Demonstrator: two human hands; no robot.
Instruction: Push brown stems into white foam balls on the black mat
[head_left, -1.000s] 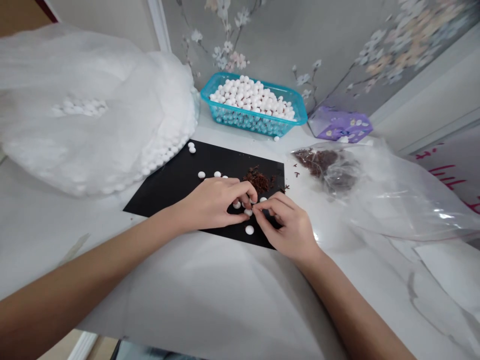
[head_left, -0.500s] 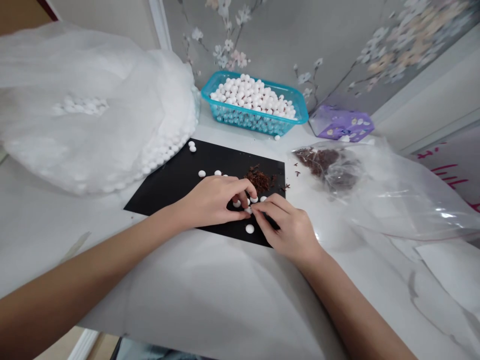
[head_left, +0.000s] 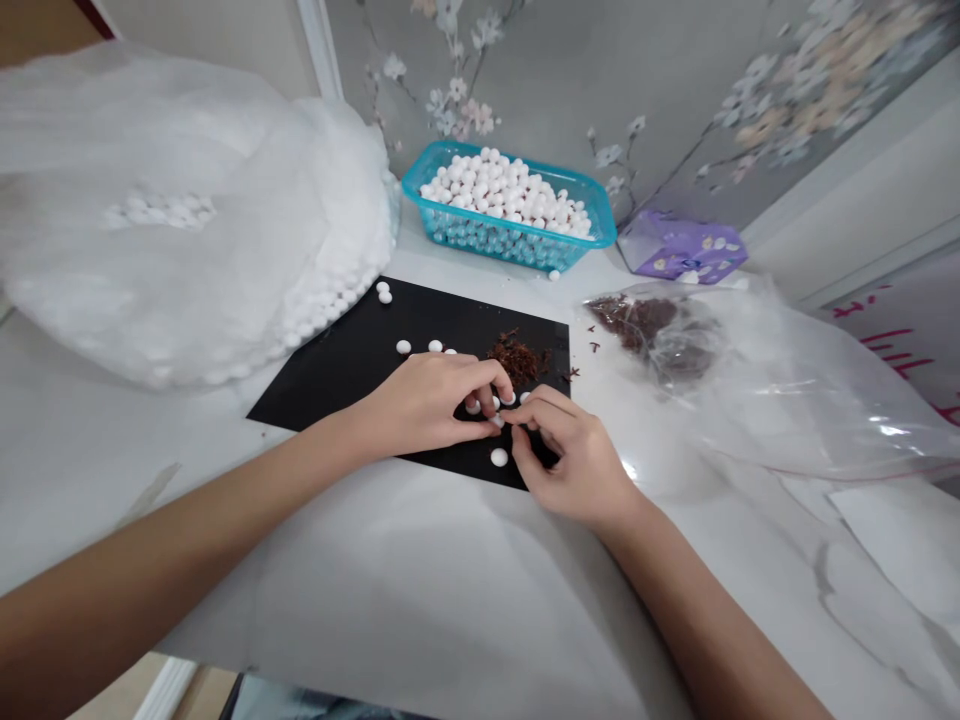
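My left hand rests on a black sheet, thumb and fingertips closed on a small white ball. My right hand is just beside it, its index fingertip against the ball. The thumb and index finger of this hand stand apart, and I see nothing gripped between them. A loose white ball lies below the fingers, and several more lie around and beneath both hands, partly hidden. Behind the hands is a small heap of thin reddish-brown pieces.
A blue plastic basket full of white balls stands at the back. To the left sits a large translucent bag of white balls. At right lie a clear bag with brown pieces and a purple packet.
My right thumb has come away from the index finger, opening the pinch at the ball. My left hand stays in place.
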